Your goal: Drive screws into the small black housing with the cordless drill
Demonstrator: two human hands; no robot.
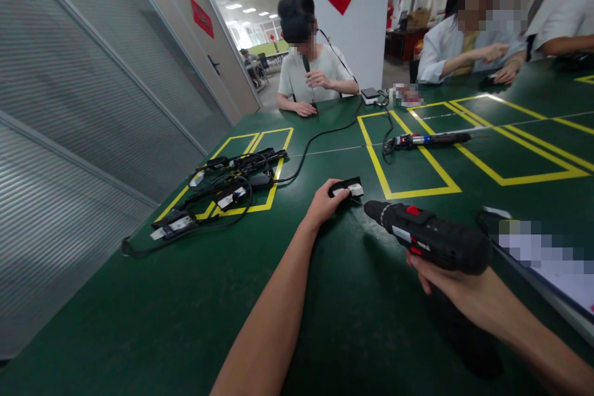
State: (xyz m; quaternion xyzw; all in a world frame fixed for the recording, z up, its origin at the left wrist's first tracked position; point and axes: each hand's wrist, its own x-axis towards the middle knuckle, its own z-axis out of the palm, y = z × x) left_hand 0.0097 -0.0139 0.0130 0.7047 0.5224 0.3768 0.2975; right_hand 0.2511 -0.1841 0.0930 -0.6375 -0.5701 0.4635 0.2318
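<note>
mid-frame: left hand [325, 203] pinches black block [351, 185], right hand [446, 284] grips drill [434, 236]. if drill tilts, bit [356, 201] could skid into left hand.

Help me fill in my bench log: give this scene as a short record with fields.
Left hand: holds a small black piece
Right hand: grips the drill
Drill: bit points toward the piece; contact unclear
Left side: black devices with cables, over yellow outlines
Farther right: slim tool, lying across yellow lines
Opposite: a person holding an upright dark-handled tool
</note>
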